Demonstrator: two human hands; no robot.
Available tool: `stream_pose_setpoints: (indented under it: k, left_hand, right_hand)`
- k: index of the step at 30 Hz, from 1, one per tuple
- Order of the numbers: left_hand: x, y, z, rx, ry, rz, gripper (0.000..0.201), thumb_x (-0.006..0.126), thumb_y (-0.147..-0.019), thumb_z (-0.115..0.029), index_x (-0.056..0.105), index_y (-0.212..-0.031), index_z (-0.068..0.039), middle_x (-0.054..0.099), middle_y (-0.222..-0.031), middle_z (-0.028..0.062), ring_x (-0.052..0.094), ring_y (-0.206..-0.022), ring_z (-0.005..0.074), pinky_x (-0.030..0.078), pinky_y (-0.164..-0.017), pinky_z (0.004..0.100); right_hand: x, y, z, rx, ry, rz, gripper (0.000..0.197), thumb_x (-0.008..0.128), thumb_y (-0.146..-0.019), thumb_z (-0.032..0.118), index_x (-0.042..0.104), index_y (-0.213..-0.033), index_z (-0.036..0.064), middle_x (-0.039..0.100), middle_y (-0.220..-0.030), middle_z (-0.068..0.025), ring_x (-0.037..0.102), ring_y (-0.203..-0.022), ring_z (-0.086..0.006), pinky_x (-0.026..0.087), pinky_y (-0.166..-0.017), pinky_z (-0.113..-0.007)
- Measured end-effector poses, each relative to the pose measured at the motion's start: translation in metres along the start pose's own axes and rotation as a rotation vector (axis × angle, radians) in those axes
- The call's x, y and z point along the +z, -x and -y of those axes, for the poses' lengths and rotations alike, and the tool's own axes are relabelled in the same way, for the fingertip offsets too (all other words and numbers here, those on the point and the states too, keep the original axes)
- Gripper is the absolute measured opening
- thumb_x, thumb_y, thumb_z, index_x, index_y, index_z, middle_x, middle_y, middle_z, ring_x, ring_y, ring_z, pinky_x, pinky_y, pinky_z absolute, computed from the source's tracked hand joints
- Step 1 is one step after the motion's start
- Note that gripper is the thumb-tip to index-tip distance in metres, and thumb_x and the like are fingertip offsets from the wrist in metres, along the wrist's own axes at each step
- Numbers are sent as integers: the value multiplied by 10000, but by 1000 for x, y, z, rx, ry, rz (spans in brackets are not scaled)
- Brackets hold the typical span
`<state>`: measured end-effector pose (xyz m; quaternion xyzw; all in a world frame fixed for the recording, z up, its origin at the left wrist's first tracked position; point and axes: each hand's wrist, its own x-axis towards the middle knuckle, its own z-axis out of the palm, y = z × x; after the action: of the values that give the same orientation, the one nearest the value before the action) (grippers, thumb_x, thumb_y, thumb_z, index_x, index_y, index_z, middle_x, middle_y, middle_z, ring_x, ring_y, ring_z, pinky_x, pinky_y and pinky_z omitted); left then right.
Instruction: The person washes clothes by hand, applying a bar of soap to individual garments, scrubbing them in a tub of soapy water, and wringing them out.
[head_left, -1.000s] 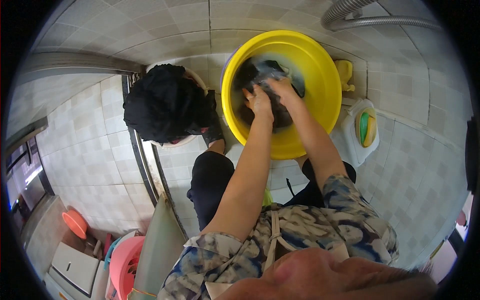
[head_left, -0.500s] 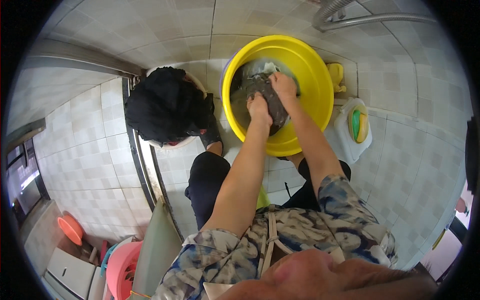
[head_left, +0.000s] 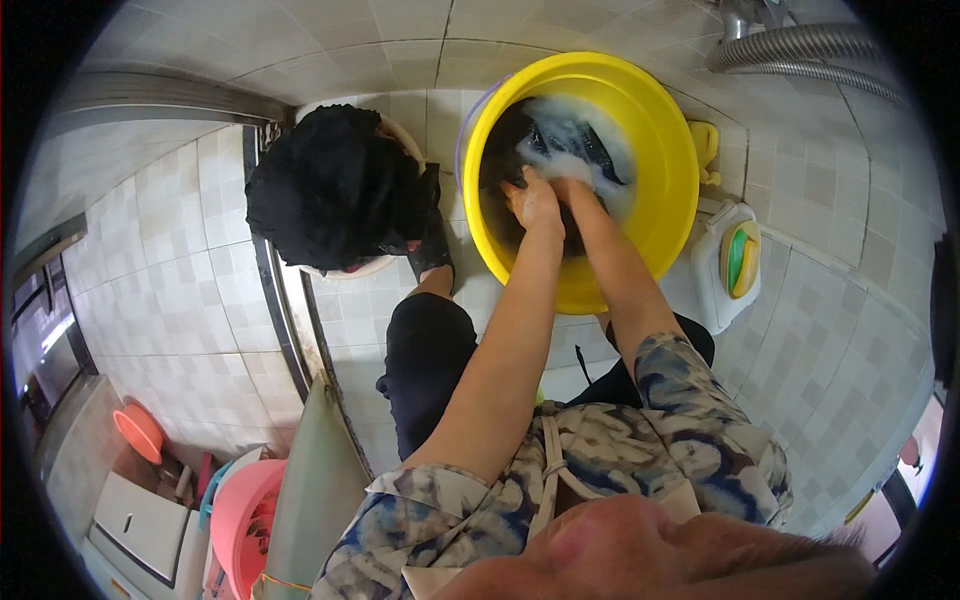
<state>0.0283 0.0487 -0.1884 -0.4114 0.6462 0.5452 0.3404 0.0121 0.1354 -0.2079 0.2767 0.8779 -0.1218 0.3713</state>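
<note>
In a large yellow basin [head_left: 658,200], a dark cloth [head_left: 508,140], apparently a garment, lies in cloudy water under white suds [head_left: 562,140]. My left hand [head_left: 537,205] is bent over the dark cloth at the middle of the basin, with its fingers curled onto it. Beside it my right hand [head_left: 574,191] dips into the foam; its fingers are hidden below the surface. Both wrists are close together, and wet fabric shows around them.
A pale tub [head_left: 404,138] heaped with black clothes [head_left: 325,195] stands left of the basin. On the right are a white container [head_left: 712,290] with a green and yellow top and a yellow object [head_left: 705,150]. A metal hose [head_left: 800,45] runs along the wall. A pink basin [head_left: 235,500] sits lower left.
The dark cloth, held up in both hands before, is now lowered into the water. Suds have spread across the surface and cover the right fingers. The view has shifted slightly.
</note>
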Motion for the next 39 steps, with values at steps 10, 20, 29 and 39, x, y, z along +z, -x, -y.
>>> stream_pose_setpoints:
  k: [10,20,29,39]
  left_hand:
    - [-28,-39,16,-173,1272,765,534,391,-956,-459,456,-1318,-72,510,-1290,138,532,-1112,311,467,-927,430]
    - [-67,47,-62,265,160,300,514,511,-853,-288,500,-1263,23,548,-1241,186,540,-1121,325,419,-946,448]
    - [-90,28,-60,1176,-411,4,367,545,-816,-167,594,-1133,11,635,-1033,246,604,-999,364,457,-898,380]
    - [-105,121,-84,1204,-63,616,267,509,-862,84,621,-1093,10,635,-992,30,573,-911,96,434,-843,211]
  right_hand:
    - [-36,185,52,-512,-875,-248,223,609,-843,238,631,-974,59,649,-821,-179,642,-736,-291,481,-679,-362]
    - [-65,121,-26,-155,-824,-850,334,560,-854,314,630,-842,-13,621,-751,-214,592,-701,-381,452,-653,-417]
    - [-47,176,-53,-254,-345,-296,288,588,-866,202,602,-1080,10,625,-1024,-203,581,-1024,-339,466,-872,-416]
    - [-71,155,-41,-544,-643,-691,575,601,-833,179,398,-1351,33,429,-1357,-228,433,-1233,-368,370,-1025,-415]
